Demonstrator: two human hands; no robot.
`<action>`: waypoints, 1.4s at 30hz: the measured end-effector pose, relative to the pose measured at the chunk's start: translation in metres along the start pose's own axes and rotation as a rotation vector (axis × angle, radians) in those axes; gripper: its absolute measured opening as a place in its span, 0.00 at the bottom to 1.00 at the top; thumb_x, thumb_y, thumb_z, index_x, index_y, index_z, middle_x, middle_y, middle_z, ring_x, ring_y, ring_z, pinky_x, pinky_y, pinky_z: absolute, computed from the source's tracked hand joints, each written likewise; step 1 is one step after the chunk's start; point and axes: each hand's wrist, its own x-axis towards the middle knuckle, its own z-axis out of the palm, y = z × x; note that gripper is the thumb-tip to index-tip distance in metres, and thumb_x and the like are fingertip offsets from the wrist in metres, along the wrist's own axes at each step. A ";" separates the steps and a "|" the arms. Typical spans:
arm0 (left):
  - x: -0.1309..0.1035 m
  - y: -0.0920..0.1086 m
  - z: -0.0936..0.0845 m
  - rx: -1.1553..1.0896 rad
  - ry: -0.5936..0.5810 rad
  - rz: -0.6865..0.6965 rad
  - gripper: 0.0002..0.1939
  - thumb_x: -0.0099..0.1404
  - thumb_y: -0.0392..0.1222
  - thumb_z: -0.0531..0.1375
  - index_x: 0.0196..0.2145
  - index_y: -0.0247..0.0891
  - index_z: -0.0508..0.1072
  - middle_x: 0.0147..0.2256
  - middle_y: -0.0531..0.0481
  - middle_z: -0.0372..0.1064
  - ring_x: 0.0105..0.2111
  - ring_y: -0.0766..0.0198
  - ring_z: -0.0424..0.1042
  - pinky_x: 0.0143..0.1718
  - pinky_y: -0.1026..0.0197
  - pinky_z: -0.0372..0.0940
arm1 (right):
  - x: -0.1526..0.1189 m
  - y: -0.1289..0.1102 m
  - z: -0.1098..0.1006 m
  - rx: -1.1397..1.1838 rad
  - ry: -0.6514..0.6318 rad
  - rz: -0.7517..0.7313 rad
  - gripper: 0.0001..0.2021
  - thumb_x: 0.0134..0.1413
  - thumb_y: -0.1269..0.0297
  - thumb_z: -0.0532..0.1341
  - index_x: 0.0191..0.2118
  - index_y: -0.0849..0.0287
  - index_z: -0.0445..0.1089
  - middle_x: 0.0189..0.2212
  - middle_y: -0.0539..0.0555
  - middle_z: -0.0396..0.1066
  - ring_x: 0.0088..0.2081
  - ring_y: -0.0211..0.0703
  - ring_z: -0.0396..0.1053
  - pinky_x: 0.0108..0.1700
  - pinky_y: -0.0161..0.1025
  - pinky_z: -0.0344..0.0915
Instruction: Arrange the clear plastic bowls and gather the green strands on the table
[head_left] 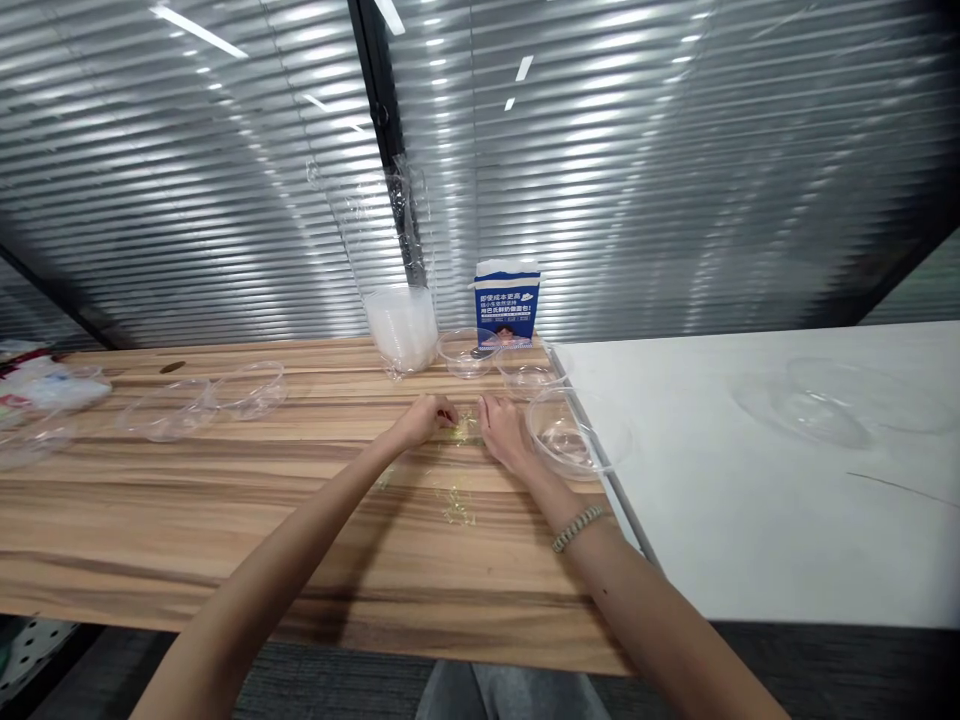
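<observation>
My left hand (429,418) is low over the wooden table, its fingers curled into a pinch beside a small cluster of thin yellow bits (465,430). Whatever lies between those fingertips is too small to make out. On the other side of the cluster, my right hand (504,428) rests on the tabletop with its fingers stretched forward, nothing visible in it. A second patch of yellow bits (457,508) lies nearer to me. Just right of my right hand stands a clear round plastic bowl (566,440), with a smaller clear bowl (531,378) behind it.
Another clear bowl (469,355) sits by a blue printed box (507,308). A stack of plastic bowls in a clear bag (403,325) stands at the back. More clear bowls (166,410) are at left, near a plastic package (56,390). A white table (720,530) adjoins on the right.
</observation>
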 end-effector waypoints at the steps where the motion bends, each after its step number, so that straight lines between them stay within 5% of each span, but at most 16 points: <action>1: 0.001 0.000 0.000 -0.004 -0.013 0.006 0.10 0.51 0.28 0.55 0.27 0.33 0.77 0.29 0.47 0.76 0.31 0.62 0.72 0.37 0.64 0.64 | 0.000 0.000 0.000 -0.001 0.000 0.002 0.17 0.63 0.68 0.44 0.36 0.64 0.70 0.32 0.61 0.72 0.36 0.46 0.68 0.38 0.38 0.57; 18: 0.006 -0.001 -0.006 0.051 -0.152 0.092 0.10 0.51 0.27 0.56 0.27 0.34 0.76 0.29 0.47 0.75 0.31 0.63 0.71 0.35 0.65 0.63 | 0.001 -0.003 -0.005 0.002 -0.007 -0.021 0.16 0.63 0.69 0.44 0.36 0.64 0.69 0.32 0.59 0.73 0.36 0.45 0.68 0.39 0.37 0.58; 26: 0.020 -0.004 0.009 0.158 0.065 -0.011 0.11 0.58 0.32 0.52 0.34 0.34 0.74 0.33 0.45 0.73 0.35 0.61 0.70 0.40 0.61 0.63 | 0.001 -0.001 -0.004 0.022 0.005 -0.014 0.16 0.63 0.69 0.45 0.36 0.63 0.69 0.32 0.59 0.72 0.36 0.45 0.68 0.39 0.37 0.58; 42: 0.025 0.005 0.014 0.278 0.015 -0.035 0.09 0.60 0.32 0.55 0.31 0.33 0.75 0.33 0.42 0.73 0.36 0.57 0.70 0.41 0.59 0.62 | 0.000 -0.002 -0.002 0.030 -0.003 -0.012 0.15 0.62 0.69 0.46 0.37 0.64 0.69 0.33 0.61 0.73 0.38 0.47 0.69 0.38 0.38 0.58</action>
